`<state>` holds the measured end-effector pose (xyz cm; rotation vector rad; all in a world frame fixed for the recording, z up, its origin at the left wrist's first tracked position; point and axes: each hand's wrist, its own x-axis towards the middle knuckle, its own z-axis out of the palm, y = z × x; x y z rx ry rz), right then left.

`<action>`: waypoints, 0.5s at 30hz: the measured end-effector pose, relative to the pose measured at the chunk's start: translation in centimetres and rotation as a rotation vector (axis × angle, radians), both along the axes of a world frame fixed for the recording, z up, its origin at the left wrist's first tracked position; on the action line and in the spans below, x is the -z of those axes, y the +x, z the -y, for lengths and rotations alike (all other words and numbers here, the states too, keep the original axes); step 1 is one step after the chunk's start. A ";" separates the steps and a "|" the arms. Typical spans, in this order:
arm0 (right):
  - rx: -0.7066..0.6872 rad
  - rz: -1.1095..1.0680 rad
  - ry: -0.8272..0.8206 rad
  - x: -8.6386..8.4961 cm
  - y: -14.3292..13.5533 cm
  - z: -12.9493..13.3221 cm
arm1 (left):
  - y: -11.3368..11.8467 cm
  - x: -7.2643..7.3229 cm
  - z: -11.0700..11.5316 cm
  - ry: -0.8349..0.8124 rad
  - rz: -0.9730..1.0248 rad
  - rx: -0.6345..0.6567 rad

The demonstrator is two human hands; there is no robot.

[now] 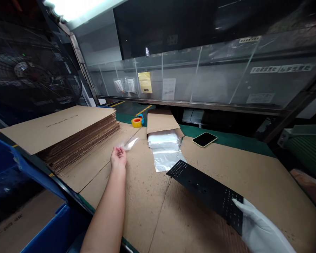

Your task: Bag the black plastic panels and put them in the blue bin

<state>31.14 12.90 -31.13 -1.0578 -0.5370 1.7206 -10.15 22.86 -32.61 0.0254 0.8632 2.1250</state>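
Observation:
My left hand (118,156) is bare, palm up, with its fingers curled in. A crumpled clear plastic bag (131,143) runs from its fingertips over the cardboard-covered table. In a white glove, my right hand (258,225) grips the near right end of a long black perforated panel (200,188). The panel is held tilted above the table, its thumb side up and the other fingers hidden beneath. Beyond the panel's far end lies a stack of clear plastic bags (165,149), partly inside an open cardboard sleeve (162,121).
A tall stack of cardboard sheets (68,123) stands at the left, above a blue bin (50,225). Yellow tape (137,122) and a phone (204,139) lie at the back. A shelf with clear pockets (179,79) hangs behind; a large fan (28,70) stands far left.

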 end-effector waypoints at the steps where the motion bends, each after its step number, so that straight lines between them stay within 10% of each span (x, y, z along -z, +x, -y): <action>1: -0.034 -0.007 -0.004 -0.3 0.0 0.1 | -0.2 -0.3 0.2 0.013 -0.024 -0.009; 5: -0.140 -0.013 -0.018 -1.6 -0.8 0.8 | 2.7 0.0 0.3 0.059 -0.194 0.100; 9: -0.144 -0.053 -0.048 -1.4 -1.6 1.5 | 7.1 0.6 0.9 0.042 -0.861 0.393; 15: -0.117 -0.119 -0.019 0.9 -1.1 1.3 | 9.4 -0.3 2.9 0.156 -1.730 0.045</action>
